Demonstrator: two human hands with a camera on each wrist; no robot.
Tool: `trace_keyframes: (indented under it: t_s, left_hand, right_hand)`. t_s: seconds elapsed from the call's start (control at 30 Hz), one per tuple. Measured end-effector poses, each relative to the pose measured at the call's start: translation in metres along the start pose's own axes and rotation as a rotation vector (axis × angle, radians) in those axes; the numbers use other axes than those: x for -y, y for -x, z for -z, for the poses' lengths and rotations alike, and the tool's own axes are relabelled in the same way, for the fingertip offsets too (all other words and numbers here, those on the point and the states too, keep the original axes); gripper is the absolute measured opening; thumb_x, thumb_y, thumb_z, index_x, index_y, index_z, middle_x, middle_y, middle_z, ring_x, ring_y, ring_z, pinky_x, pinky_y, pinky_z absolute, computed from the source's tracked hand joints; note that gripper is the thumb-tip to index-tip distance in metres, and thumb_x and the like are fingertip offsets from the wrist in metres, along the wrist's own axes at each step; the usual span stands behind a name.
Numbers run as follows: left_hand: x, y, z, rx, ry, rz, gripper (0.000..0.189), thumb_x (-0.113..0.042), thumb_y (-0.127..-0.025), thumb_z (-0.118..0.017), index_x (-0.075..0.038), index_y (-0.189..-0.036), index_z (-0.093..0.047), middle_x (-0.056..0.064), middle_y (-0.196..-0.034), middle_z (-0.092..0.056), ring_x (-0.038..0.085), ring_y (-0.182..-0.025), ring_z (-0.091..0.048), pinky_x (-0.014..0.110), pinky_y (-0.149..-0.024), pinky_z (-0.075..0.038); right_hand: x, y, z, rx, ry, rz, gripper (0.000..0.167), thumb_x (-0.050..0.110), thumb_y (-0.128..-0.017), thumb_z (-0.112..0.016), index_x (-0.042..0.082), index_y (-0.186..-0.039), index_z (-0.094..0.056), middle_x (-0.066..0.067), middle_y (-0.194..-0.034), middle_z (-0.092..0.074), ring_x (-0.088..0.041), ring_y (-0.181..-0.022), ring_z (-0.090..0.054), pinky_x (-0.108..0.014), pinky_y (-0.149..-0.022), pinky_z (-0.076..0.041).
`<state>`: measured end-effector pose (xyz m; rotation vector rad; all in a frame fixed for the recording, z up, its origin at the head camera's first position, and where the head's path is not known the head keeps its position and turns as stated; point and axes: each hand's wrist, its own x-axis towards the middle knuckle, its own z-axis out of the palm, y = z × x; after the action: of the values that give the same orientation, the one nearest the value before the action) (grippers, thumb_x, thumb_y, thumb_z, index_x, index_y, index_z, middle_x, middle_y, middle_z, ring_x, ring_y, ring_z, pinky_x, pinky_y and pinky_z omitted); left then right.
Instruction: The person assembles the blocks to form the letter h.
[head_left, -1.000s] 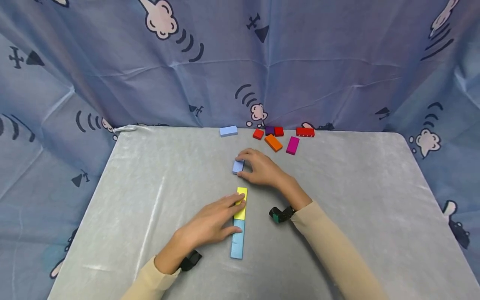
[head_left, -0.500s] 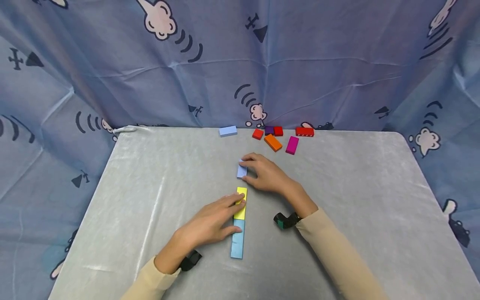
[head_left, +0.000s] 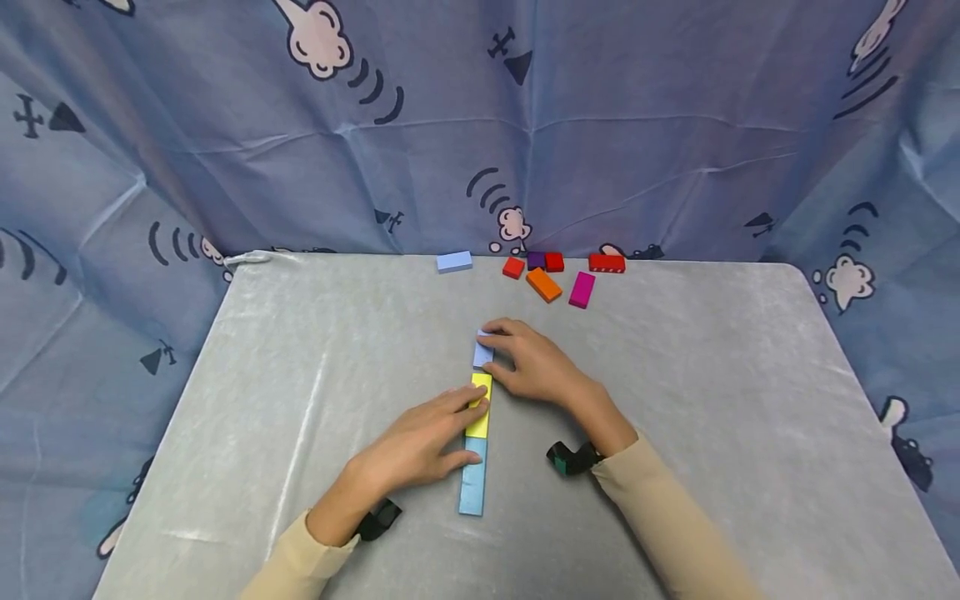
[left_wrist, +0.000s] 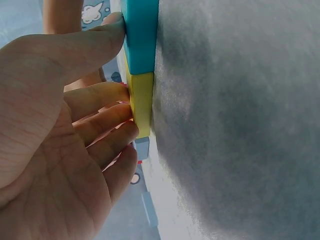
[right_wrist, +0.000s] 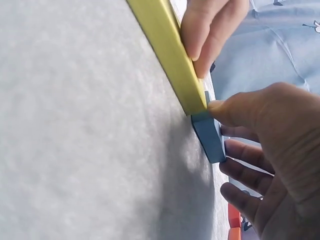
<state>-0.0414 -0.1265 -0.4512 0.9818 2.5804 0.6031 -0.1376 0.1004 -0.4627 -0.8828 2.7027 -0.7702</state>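
At the left, the left hand [head_left: 420, 439] lies with fingers extended and clasping nothing, touching the yellow block [head_left: 477, 426] and, by its thumb, the light-blue block [head_left: 472, 490] at the yellow one's six o'clock. At the yellow block's twelve o'clock, just beside it on the desk [head_left: 712, 358], sits the periwinkle block [head_left: 483, 353], its long axis running roughly twelve to six. Rightmost and nearer it, the right hand [head_left: 536, 364] reaches from about three o'clock, pinching it between thumb and fingers; no brand, label or writing is readable.
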Motion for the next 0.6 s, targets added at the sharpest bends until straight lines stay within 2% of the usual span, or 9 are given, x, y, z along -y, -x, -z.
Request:
trace_keyframes:
  t_s: [0.3,0.6]
  left_hand:
    - [0.0003,-0.0012,-0.0031,0.008,0.009,-0.008,0.077,-0.037,-0.097,-0.077,-0.005,-0.160,-0.045,0.012,-0.171,-0.038,0.029,-0.158,-0.040,0.045,-0.131,-0.036]
    - [0.0006,-0.0006,-0.0002,-0.002,0.007,0.004,0.078,-0.038,-0.097,-0.078,-0.006,-0.160,-0.046,0.011,-0.170,-0.039,0.030,-0.158,-0.041,0.046,-0.127,-0.041]
  right_hand:
    - [0.0007,0.0083,-0.0071,-0.020,0.002,-0.015,0.048,0.024,-0.100,-0.073,0.008,-0.145,-0.066,-0.010,-0.152,-0.060,-0.030,-0.144,-0.056,-0.050,-0.123,-0.047]
    - [0.0020,0.0065,-0.0099,-0.053,0.021,0.008,0.044,0.025,-0.102,-0.071,0.008,-0.143,-0.067,-0.009,-0.150,-0.062,-0.029,-0.141,-0.058,-0.050,-0.121,-0.050]
